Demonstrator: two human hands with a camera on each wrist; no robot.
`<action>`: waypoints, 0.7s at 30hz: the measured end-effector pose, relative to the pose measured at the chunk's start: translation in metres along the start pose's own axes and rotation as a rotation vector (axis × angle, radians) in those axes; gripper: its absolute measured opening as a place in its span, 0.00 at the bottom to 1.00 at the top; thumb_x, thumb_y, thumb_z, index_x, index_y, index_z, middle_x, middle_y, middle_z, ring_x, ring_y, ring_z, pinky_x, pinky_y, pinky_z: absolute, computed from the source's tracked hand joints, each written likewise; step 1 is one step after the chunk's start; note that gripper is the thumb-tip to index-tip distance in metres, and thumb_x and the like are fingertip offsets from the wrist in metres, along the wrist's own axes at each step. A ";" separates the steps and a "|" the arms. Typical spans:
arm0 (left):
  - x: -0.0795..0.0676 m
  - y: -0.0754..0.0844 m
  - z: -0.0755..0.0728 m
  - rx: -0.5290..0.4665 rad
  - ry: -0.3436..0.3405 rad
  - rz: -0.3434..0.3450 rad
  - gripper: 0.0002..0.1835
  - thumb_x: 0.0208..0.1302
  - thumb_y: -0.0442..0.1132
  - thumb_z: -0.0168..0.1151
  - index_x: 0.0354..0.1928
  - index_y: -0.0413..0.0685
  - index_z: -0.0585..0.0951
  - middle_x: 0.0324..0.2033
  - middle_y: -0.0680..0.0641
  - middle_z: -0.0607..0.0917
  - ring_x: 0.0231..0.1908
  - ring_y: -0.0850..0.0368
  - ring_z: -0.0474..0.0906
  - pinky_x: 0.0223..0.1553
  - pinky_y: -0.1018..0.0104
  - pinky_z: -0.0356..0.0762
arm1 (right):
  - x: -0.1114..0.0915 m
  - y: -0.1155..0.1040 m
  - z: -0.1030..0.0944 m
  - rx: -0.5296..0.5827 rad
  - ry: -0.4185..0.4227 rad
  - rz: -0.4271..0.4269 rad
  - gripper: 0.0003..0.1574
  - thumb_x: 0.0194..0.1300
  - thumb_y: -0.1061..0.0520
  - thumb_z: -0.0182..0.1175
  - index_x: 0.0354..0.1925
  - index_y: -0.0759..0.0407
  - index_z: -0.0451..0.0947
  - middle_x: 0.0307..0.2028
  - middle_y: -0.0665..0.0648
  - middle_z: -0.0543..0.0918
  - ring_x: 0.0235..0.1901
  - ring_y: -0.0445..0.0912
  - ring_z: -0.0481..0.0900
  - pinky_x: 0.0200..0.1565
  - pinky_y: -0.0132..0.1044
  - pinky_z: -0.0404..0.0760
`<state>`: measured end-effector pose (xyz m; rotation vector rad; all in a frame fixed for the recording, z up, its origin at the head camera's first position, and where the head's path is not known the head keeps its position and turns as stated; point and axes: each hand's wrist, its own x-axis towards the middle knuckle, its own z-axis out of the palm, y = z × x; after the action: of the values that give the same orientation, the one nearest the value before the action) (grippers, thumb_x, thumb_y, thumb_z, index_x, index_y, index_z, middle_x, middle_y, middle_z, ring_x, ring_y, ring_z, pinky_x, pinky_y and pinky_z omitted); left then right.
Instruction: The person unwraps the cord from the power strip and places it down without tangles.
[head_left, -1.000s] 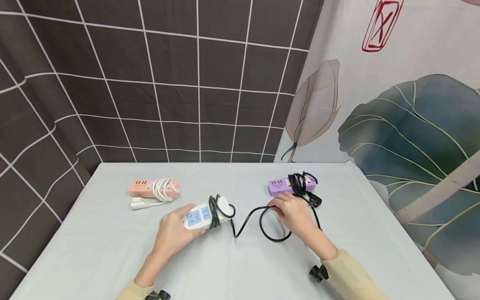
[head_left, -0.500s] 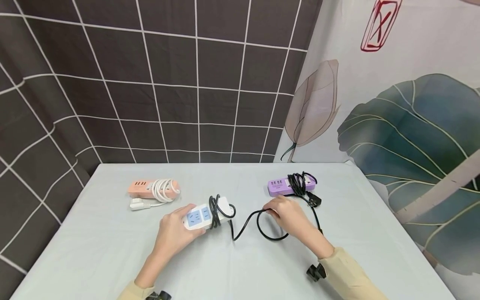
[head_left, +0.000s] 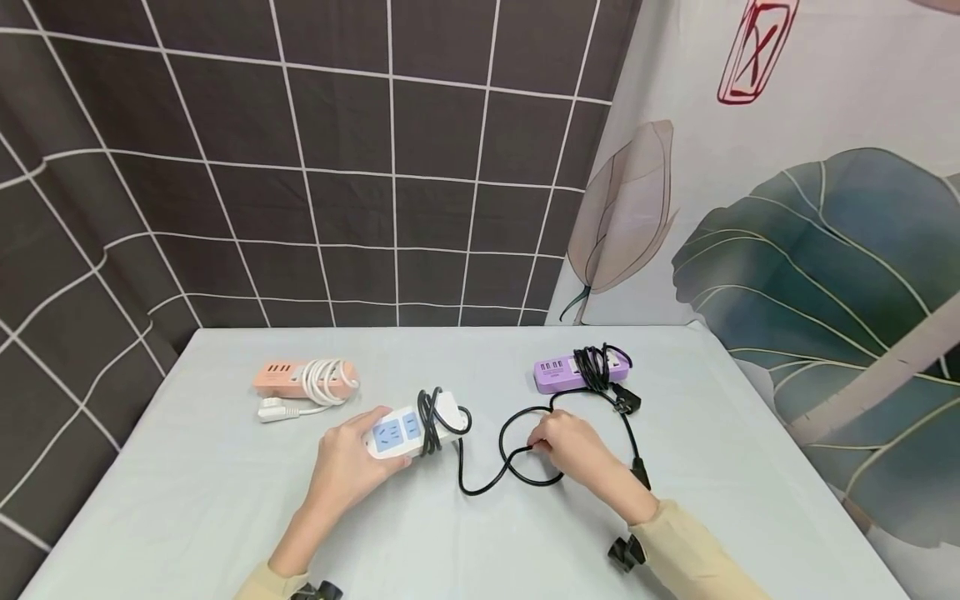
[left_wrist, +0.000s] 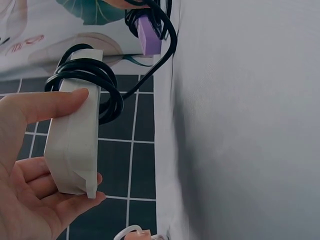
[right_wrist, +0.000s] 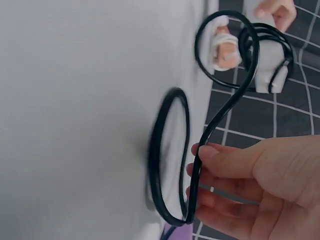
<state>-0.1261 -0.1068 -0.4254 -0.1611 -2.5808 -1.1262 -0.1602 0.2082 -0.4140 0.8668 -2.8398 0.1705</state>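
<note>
My left hand point(head_left: 348, 462) grips the left end of a white power strip point(head_left: 397, 433) with blue socket faces. In the left wrist view the thumb lies on one side of the strip point(left_wrist: 75, 140) and the fingers curl behind it. Several turns of black cord point(head_left: 429, 425) wrap the strip's right part. From there the loose cord runs right in a loop over the table. My right hand point(head_left: 573, 446) pinches this cord between thumb and fingers, as the right wrist view shows at the cord point(right_wrist: 204, 142). The cord's far end, by the right forearm, has a black plug point(head_left: 640, 472).
A purple power strip point(head_left: 551, 375) with its black cord bundled and a black plug point(head_left: 626, 398) lies at the back right of the white table point(head_left: 450, 550). An orange power strip point(head_left: 279, 379) with wound white cord and a white plug point(head_left: 276, 410) lies at the back left.
My right hand has moved left and toward me along with the cord, whose loop now sits nearer the white power strip. The left hand keeps its grip in the same place.
</note>
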 end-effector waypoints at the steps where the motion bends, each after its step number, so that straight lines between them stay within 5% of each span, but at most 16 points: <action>1: 0.000 0.000 -0.001 0.003 0.001 -0.004 0.35 0.33 0.39 0.80 0.52 0.40 0.82 0.46 0.36 0.86 0.42 0.45 0.83 0.43 0.51 0.78 | 0.000 -0.001 0.001 -0.014 -0.011 -0.006 0.07 0.50 0.64 0.70 0.28 0.53 0.87 0.28 0.49 0.87 0.32 0.45 0.81 0.36 0.37 0.81; 5: 0.000 -0.001 -0.003 0.007 -0.001 -0.011 0.35 0.34 0.40 0.80 0.52 0.40 0.82 0.45 0.36 0.86 0.41 0.46 0.83 0.42 0.52 0.78 | 0.002 -0.004 0.002 -0.042 -0.045 -0.040 0.07 0.51 0.66 0.68 0.28 0.55 0.87 0.28 0.51 0.87 0.33 0.47 0.82 0.36 0.38 0.82; 12: -0.001 -0.002 -0.003 0.006 -0.014 -0.017 0.36 0.34 0.40 0.80 0.52 0.40 0.81 0.46 0.36 0.85 0.43 0.46 0.83 0.43 0.51 0.78 | 0.007 -0.007 -0.013 0.139 -0.081 -0.027 0.15 0.52 0.72 0.59 0.39 0.64 0.85 0.38 0.58 0.87 0.44 0.53 0.83 0.48 0.45 0.80; 21: 0.000 -0.001 -0.001 -0.005 -0.018 -0.005 0.36 0.34 0.39 0.80 0.52 0.40 0.81 0.47 0.36 0.85 0.43 0.45 0.83 0.43 0.50 0.78 | 0.027 -0.012 -0.022 0.229 0.002 -0.024 0.10 0.61 0.65 0.61 0.41 0.62 0.84 0.39 0.56 0.88 0.43 0.49 0.84 0.47 0.42 0.81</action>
<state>-0.1261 -0.1084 -0.4251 -0.1668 -2.5959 -1.1379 -0.1721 0.1871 -0.3868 0.9420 -2.8451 0.5008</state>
